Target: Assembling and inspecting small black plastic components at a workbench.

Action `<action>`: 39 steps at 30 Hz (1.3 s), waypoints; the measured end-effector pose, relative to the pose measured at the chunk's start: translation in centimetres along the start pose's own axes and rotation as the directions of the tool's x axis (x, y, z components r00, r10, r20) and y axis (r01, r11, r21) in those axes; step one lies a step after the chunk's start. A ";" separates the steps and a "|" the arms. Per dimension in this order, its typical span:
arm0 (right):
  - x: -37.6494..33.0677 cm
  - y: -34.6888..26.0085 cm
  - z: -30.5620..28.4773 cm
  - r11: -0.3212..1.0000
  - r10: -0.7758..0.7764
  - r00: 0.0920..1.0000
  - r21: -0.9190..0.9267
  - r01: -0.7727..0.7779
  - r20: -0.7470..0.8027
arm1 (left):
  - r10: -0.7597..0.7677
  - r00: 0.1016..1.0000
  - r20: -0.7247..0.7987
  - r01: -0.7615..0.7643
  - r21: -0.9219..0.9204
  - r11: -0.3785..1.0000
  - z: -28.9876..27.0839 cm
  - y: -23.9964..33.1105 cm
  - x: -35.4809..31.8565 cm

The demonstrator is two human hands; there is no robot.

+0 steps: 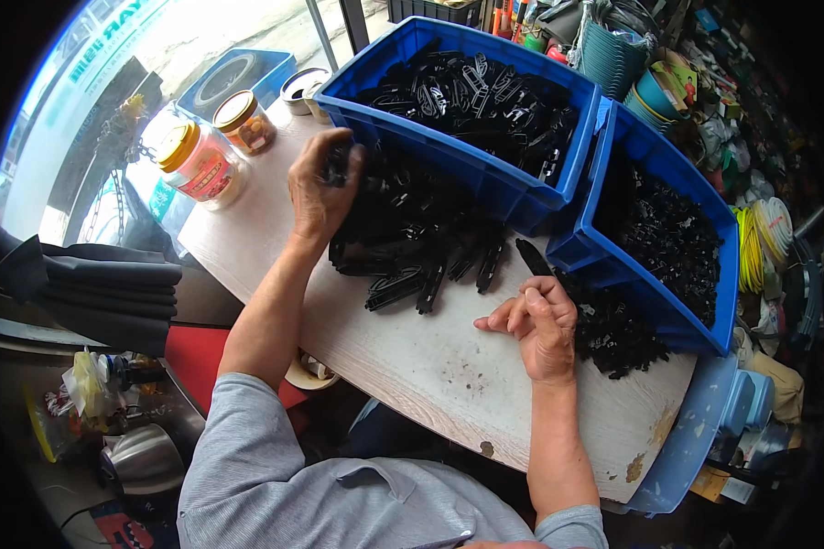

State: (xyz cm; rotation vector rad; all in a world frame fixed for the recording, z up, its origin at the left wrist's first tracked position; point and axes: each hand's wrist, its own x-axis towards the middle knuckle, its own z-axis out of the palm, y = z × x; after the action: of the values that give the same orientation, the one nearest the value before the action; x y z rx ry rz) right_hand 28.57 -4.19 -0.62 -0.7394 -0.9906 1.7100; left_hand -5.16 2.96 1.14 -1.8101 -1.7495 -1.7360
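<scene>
A heap of black plastic clip-like parts (412, 220) lies on the pale table in front of the larger blue bin. My left hand (319, 192) is at the heap's left side, its fingers curled round a dark plastic part (337, 165) whose outline is blurred. Over the table's right half, my right hand (547, 331) has bent fingers, with one finger reaching left. A long black piece (533, 258) shows just beyond its fingertips; whether the hand grips it is unclear. Beside that hand, a pile of small black pieces (618, 334) sits below the second bin.
The larger blue bin (467, 151) holds long black parts; the other blue bin (655, 274) holds small ones. A yellow-lidded jar (201, 165), a brown-lidded jar (244, 123) and an open can (298, 90) stand at the table's left. Yellow cable (751, 247) hangs at right.
</scene>
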 end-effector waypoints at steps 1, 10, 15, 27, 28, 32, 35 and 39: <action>0.0 0.0 0.0 1.000 0.001 1.000 0.001 -0.001 -0.001 | -0.045 0.997 0.061 0.038 0.105 0.994 0.0 1.0 -0.3; -0.1 -0.4 0.1 0.999 0.030 0.999 0.024 -0.030 -0.022 | 0.203 0.979 0.032 -0.206 0.210 0.956 0.2 4.7 2.1; -0.3 -0.6 0.4 0.997 0.031 0.998 0.068 -0.028 -0.046 | 0.062 0.907 0.416 -0.251 0.416 0.874 2.1 4.9 8.6; 0.0 -0.3 0.1 1.000 0.008 1.000 -0.008 -0.008 -0.028 | -0.126 0.421 0.898 -0.303 0.270 0.914 8.2 1.9 15.2; 0.0 -0.3 0.0 1.000 0.012 0.999 -0.008 -0.012 -0.031 | -0.033 0.419 0.907 -0.405 0.219 0.888 8.2 1.9 15.2; -0.1 -0.2 -0.1 1.000 0.000 1.000 -0.021 -0.001 -0.031 | -0.120 0.466 0.877 -0.381 0.321 0.867 8.6 2.0 14.7; 0.0 -0.1 0.1 1.000 0.003 0.999 -0.010 -0.003 -0.035 | -0.206 0.421 0.883 -0.277 0.342 0.898 8.7 1.6 14.7; -0.1 -0.2 -0.1 1.000 -0.005 0.999 -0.027 0.004 -0.041 | -0.155 0.412 0.898 -0.227 0.266 0.937 8.5 1.5 14.5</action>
State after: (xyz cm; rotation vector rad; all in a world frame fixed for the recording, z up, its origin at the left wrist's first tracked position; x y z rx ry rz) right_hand 28.76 -4.24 -0.47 -0.7865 -0.9875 1.6743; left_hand -3.03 17.51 9.48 -2.7977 -2.0303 -0.1540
